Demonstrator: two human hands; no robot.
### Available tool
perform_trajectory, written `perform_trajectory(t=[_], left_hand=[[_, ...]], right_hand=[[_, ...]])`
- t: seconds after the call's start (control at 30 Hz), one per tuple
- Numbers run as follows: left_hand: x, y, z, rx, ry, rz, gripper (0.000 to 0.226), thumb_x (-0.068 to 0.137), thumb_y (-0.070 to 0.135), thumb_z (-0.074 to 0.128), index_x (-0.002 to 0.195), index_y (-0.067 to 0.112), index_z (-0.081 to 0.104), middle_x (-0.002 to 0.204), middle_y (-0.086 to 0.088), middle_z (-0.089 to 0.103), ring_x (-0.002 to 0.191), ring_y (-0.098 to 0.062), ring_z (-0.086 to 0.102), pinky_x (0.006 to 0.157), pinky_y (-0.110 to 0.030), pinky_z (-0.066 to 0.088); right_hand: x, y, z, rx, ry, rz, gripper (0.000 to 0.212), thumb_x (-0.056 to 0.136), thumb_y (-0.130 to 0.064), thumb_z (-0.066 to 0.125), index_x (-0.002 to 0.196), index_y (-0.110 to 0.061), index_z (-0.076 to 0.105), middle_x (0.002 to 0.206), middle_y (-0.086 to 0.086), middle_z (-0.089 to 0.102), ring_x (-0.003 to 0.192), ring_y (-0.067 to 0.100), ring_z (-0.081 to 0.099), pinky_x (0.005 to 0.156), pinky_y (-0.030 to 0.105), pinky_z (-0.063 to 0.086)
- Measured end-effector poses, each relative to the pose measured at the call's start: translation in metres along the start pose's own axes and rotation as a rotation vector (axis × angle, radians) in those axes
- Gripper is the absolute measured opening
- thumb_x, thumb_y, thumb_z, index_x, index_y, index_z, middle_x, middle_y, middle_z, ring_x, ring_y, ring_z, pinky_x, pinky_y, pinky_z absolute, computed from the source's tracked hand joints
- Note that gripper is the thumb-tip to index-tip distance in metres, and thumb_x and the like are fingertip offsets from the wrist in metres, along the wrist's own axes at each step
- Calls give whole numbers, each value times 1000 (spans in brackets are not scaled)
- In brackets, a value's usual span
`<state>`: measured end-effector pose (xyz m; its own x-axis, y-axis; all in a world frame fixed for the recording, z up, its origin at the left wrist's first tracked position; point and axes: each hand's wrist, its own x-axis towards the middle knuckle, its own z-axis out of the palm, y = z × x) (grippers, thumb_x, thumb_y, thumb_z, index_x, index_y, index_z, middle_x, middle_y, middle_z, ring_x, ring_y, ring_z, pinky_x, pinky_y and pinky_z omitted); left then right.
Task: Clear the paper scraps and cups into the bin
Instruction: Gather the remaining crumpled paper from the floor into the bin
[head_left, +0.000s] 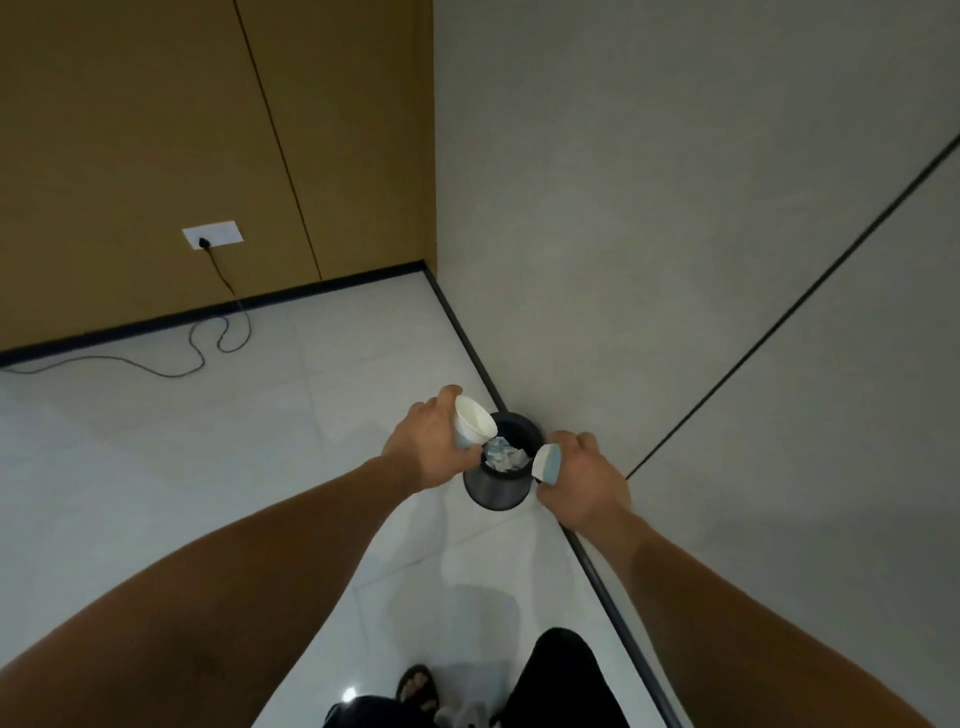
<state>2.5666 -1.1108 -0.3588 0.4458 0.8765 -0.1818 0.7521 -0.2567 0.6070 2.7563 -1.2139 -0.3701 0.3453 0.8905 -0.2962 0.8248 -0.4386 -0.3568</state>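
A small dark round bin (496, 493) stands on the floor against the right wall, with crumpled paper scraps (503, 457) inside it. My left hand (426, 447) grips a white paper cup (471, 422) tipped on its side, its mouth facing the bin's opening. My right hand (584, 478) holds a second white-and-blue paper cup (547, 462) at the bin's right rim, also tilted toward the opening. Both cups hang just above the bin.
White tiled floor (291, 405) spreads to the left. A black cable (208, 338) runs from a wall socket (212, 235) across the floor by the brown wall. A grey wall (675, 260) with a dark skirting lies right. My foot in a sandal (415, 686) shows below.
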Motion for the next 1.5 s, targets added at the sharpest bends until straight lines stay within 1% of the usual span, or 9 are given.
perform_trajectory(t=[0.3, 0.53, 0.73, 0.87, 1.0, 1.07, 1.2, 1.3, 1.5], left_hand=[[189, -4, 45, -51, -192, -94, 93, 69, 33, 79, 145, 27, 26, 135, -6, 48, 118, -27, 49, 96, -35, 43], [320, -21, 110, -40, -282, -204, 85, 68, 22, 79, 138, 23, 31, 128, -6, 50, 108, -26, 52, 82, -32, 45], [395, -58, 167, -39, -378, -239, 87, 72, 23, 79, 142, 19, 27, 131, -9, 47, 112, -28, 51, 92, -41, 50], [434, -83, 207, -47, -475, -234, 89, 71, 24, 81, 142, 19, 27, 132, -10, 48, 114, -29, 51, 88, -35, 47], [460, -103, 231, -73, -629, -213, 109, 71, 27, 82, 151, 15, 11, 150, -11, 33, 136, -30, 34, 108, -38, 34], [469, -117, 232, -14, -707, -208, 109, 72, 31, 81, 152, 14, 8, 151, -13, 31, 136, -31, 33, 109, -40, 34], [476, -144, 203, 100, -775, -209, 95, 75, 31, 76, 149, 19, 17, 141, -13, 39, 125, -32, 43, 93, -33, 40], [486, -146, 168, 174, -764, -200, 94, 77, 36, 73, 150, 17, 17, 145, -13, 37, 129, -32, 42, 97, -38, 41], [506, -89, 99, 272, -785, 103, 95, 78, 44, 71, 151, 17, 16, 150, -12, 32, 133, -33, 36, 102, -42, 38]], right_hand=[[171, 35, 4, 28, -105, 73, 71, 83, -31, 68, 144, -23, 32, 133, 4, 39, 112, 24, 54, 90, 33, 48], [297, 72, 40, 42, -234, 147, 66, 81, -26, 67, 138, -22, 35, 131, 3, 39, 110, 25, 55, 86, 33, 47], [371, 88, 90, 76, -304, 231, 68, 82, -25, 66, 140, -22, 32, 131, 4, 40, 107, 22, 57, 85, 32, 52], [410, 91, 125, 103, -305, 310, 65, 82, -25, 67, 137, -25, 33, 127, 2, 43, 97, 17, 55, 72, 24, 43], [434, 101, 152, 168, -340, 425, 78, 80, -35, 72, 142, -28, 26, 129, 0, 42, 106, 20, 57, 76, 25, 44], [438, 101, 159, 227, -373, 465, 84, 80, -40, 73, 147, -29, 23, 135, 1, 41, 115, 22, 55, 83, 28, 46], [426, 88, 156, 249, -399, 547, 74, 86, -37, 64, 148, -29, 24, 138, 4, 40, 114, 23, 55, 91, 36, 52], [416, 67, 140, 275, -401, 603, 77, 87, -37, 62, 150, -27, 21, 140, 7, 38, 117, 24, 53, 93, 42, 52], [406, 26, 76, 240, -208, 647, 80, 83, -45, 66, 149, -29, 23, 147, 3, 35, 127, 25, 43, 94, 39, 45]])
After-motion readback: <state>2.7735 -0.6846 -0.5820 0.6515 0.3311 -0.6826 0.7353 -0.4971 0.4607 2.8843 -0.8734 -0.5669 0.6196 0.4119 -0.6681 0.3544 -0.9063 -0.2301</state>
